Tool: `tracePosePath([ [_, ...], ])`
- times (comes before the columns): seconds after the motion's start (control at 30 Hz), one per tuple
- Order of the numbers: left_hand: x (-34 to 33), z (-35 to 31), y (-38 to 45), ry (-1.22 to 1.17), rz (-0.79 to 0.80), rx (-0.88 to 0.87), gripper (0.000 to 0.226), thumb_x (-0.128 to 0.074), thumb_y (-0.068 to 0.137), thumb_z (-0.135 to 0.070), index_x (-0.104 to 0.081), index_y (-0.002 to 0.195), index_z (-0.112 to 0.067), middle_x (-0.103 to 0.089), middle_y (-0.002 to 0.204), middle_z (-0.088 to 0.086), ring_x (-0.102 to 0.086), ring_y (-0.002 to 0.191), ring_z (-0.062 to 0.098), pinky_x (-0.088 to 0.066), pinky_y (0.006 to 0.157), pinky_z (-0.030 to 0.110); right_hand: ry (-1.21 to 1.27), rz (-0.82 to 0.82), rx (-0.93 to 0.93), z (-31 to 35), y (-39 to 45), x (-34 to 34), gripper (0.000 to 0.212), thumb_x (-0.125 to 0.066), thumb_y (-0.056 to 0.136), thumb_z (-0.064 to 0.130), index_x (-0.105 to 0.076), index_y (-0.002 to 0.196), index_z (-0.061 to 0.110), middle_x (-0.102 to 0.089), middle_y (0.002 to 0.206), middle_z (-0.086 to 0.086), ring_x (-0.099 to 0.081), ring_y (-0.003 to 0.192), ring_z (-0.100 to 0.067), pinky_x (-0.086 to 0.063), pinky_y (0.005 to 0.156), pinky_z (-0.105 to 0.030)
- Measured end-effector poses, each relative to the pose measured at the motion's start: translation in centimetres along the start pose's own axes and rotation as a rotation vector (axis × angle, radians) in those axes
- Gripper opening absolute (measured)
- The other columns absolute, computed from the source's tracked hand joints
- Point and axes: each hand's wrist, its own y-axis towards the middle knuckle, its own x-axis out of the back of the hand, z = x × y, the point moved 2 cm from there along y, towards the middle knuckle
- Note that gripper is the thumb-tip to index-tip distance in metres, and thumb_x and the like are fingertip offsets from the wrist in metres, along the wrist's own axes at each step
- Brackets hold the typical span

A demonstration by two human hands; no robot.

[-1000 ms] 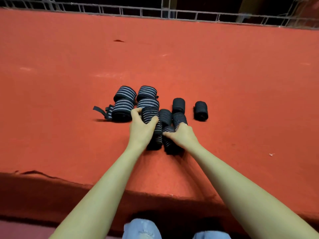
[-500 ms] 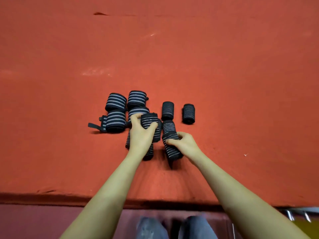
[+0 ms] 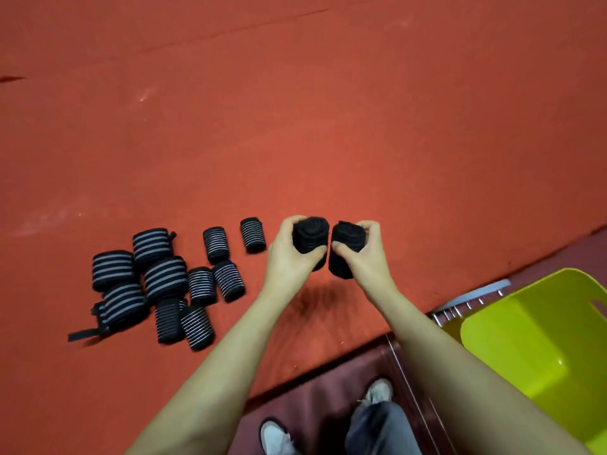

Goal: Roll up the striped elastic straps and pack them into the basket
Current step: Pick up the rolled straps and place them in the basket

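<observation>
Red felt table (image 3: 328, 126) carries the loose striped rolls (image 3: 170, 284), well left of the basket (image 3: 532, 339). Nearer the basket, my left hand (image 3: 289, 254) grips one roll (image 3: 310, 239); my right hand (image 3: 364, 254) grips another (image 3: 346, 247). Both look light, soft and springy; I clamp around the middle so the windings stay tight.

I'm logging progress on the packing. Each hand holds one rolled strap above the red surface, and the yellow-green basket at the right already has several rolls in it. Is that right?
Not quite. The head view shows the yellow-green basket with no rolls in its visible part. The rest holds: the left hand and right hand each grip a rolled strap above the red surface.
</observation>
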Motion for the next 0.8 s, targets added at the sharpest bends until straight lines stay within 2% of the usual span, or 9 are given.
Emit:
tracePosePath([
  [0.1, -5.7, -2.6, 0.2, -0.022, 0.065, -0.049, 0.044, -0.077, 0.069, -0.011, -0.052, 0.103, -0.026, -0.060, 0.089, -0.021, -0.054, 0.078, -0.013, -0.039, 0.069, 0.004, 0.006, -0.160, 0.040, -0.5, 0.9, 5.6, 0.035, -0.068, 0.080, -0.002, -0.049, 0.106, 0.010, -0.056, 0.090, 0.008, -0.053, 0.074, 0.014, -0.040, 0.071, -0.006],
  [0.17, -10.1, -4.2, 0.2, -0.039, 0.138, -0.063, 0.044, -0.076, 0.070, -0.010, -0.051, 0.103, -0.022, -0.059, 0.089, -0.019, -0.053, 0.077, -0.015, -0.039, 0.067, 0.004, -0.008, -0.288, 0.051, -1.3, 1.3, 9.8, 0.033, -0.068, 0.078, -0.002, -0.050, 0.101, 0.013, -0.056, 0.087, 0.012, -0.053, 0.073, 0.014, -0.039, 0.071, -0.006],
  [0.23, -14.9, -5.9, -0.1, -0.037, 0.230, -0.086, 0.044, -0.075, 0.070, -0.010, -0.049, 0.104, -0.019, -0.057, 0.092, -0.015, -0.052, 0.078, -0.011, -0.040, 0.068, 0.007, -0.023, -0.416, 0.037, -2.4, 1.4, 14.2, 0.034, -0.069, 0.078, 0.001, -0.048, 0.100, 0.016, -0.055, 0.087, 0.014, -0.052, 0.075, 0.014, -0.038, 0.071, -0.006],
  [0.37, -24.4, -8.4, -1.1, 0.011, 0.412, -0.180, 0.045, -0.076, 0.069, -0.012, -0.046, 0.102, -0.020, -0.058, 0.099, -0.005, -0.053, 0.088, 0.009, -0.042, 0.073, 0.017, 0.023, -0.653, -0.025, -5.1, 0.6, 22.6, 0.035, -0.067, 0.079, 0.002, -0.045, 0.102, 0.015, -0.053, 0.089, 0.010, -0.053, 0.078, 0.010, -0.039, 0.072, -0.009],
  [0.43, -28.9, -9.1, -1.9, 0.043, 0.521, -0.216, 0.045, -0.074, 0.069, -0.012, -0.045, 0.101, -0.022, -0.058, 0.100, -0.004, -0.054, 0.089, 0.011, -0.044, 0.076, 0.021, 0.045, -0.772, -0.069, -7.0, 0.0, 26.2, 0.033, -0.064, 0.076, 0.008, -0.045, 0.102, 0.015, -0.055, 0.093, 0.003, -0.054, 0.084, 0.002, -0.042, 0.078, -0.017],
  [0.53, -34.7, -9.3, -3.4, 0.116, 0.667, -0.264, 0.045, -0.072, 0.069, -0.011, -0.044, 0.102, -0.024, -0.059, 0.100, -0.004, -0.057, 0.091, 0.016, -0.047, 0.078, 0.030, -0.006, -0.891, -0.155, -10.0, -1.0, 30.4, 0.032, -0.057, 0.072, 0.021, -0.045, 0.101, 0.024, -0.051, 0.104, -0.003, -0.052, 0.103, -0.022, -0.043, 0.093, -0.038],
  [0.63, -39.4, -8.5, -5.0, 0.201, 0.733, -0.331, 0.044, -0.073, 0.068, -0.013, -0.048, 0.104, -0.020, -0.060, 0.100, -0.004, -0.053, 0.095, 0.021, -0.044, 0.080, 0.033, -0.063, -0.992, -0.279, -13.3, -2.1, 33.5, 0.036, -0.055, 0.075, 0.022, -0.050, 0.110, 0.012, -0.042, 0.107, 0.005, -0.041, 0.113, -0.024, -0.030, 0.101, -0.034],
  [0.7, -42.1, -7.4, -6.1, 0.286, 0.727, -0.388, 0.042, -0.073, 0.070, -0.017, -0.050, 0.105, -0.018, -0.060, 0.100, -0.004, -0.050, 0.096, 0.024, -0.043, 0.080, 0.037, -0.068, -1.035, -0.427, -16.0, -2.5, 35.1, 0.039, -0.061, 0.085, 0.021, -0.050, 0.119, 0.008, -0.042, 0.120, -0.006, -0.037, 0.117, -0.025, -0.025, 0.102, -0.033],
  [0.8, -45.7, -5.1, -7.4, 0.359, 0.760, -0.289, 0.040, -0.070, 0.078, -0.019, -0.046, 0.109, -0.016, -0.061, 0.105, -0.001, -0.057, 0.098, 0.027, -0.047, 0.074, 0.042, -0.050, -1.034, -0.627, -20.4, -2.7, 36.3, 0.045, -0.064, 0.089, 0.025, -0.046, 0.129, 0.013, -0.039, 0.133, -0.014, -0.034, 0.122, -0.030, -0.025, 0.105, -0.038],
])
